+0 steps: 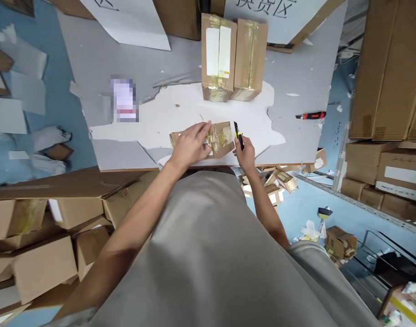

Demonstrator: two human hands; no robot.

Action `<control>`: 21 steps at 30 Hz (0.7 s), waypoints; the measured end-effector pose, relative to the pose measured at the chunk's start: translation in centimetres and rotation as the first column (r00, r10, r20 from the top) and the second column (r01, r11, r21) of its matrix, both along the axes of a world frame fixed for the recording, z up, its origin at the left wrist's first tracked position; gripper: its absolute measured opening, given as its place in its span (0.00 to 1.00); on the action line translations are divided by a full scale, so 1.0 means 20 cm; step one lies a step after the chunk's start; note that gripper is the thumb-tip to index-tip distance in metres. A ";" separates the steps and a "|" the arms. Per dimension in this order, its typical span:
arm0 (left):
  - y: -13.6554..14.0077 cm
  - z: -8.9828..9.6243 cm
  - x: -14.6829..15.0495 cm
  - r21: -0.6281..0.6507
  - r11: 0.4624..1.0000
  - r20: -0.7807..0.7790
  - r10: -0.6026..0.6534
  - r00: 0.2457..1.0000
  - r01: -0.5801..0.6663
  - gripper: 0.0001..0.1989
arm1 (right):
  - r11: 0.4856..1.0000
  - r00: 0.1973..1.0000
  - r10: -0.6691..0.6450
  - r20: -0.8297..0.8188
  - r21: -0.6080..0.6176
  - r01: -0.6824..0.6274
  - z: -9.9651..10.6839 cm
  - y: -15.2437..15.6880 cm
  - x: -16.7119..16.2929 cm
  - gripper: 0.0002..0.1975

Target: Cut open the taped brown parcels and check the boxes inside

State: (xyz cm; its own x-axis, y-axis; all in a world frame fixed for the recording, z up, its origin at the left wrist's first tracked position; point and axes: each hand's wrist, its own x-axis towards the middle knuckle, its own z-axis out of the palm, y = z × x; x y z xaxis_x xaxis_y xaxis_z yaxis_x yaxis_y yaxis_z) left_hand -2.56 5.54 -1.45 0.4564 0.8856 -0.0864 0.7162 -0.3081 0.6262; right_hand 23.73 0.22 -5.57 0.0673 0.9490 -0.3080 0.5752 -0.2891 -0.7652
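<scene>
A small cardboard box (223, 138) with glossy tape lies near the front edge of the table. My left hand (192, 144) rests on its left part, fingers bent over the top and pressing the tape. In my right hand (245, 154), just off the box's right end, is a black and yellow utility knife (239, 136), its blade pointing away from me. Part of the box is hidden beneath my left hand.
Two taped boxes (218, 59) stand at the back of the table (173, 66). A red utility knife (312, 115) lies to the right, a blurred-out item (125, 100) to the left. Cartons (46, 268) fill a big box at lower left; stacked boxes (397, 172) line the right.
</scene>
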 end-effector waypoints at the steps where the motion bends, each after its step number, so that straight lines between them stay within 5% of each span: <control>1: 0.00 0.01 0.01 0.000 1.000 -0.013 0.011 1.000 -0.011 0.49 | 1.000 0.998 -0.016 -0.056 -0.014 0.015 0.03 -0.02 0.00 0.35; 6: -0.02 -0.02 0.09 -0.008 0.998 -0.113 0.068 0.991 -0.069 0.44 | 0.996 0.977 0.025 -0.213 -0.075 -0.042 0.15 -0.11 -0.05 0.32; 14: -0.08 -0.25 0.18 -0.030 0.993 -0.147 0.108 0.983 -0.113 0.37 | 0.969 0.983 0.183 -0.031 -0.165 -0.185 0.06 -0.09 -0.03 0.25; 21: -0.11 -0.30 0.16 -0.046 0.996 -0.169 0.072 0.983 -0.081 0.31 | 0.946 0.962 0.273 -0.006 -0.180 -0.269 0.12 -0.03 -0.02 0.26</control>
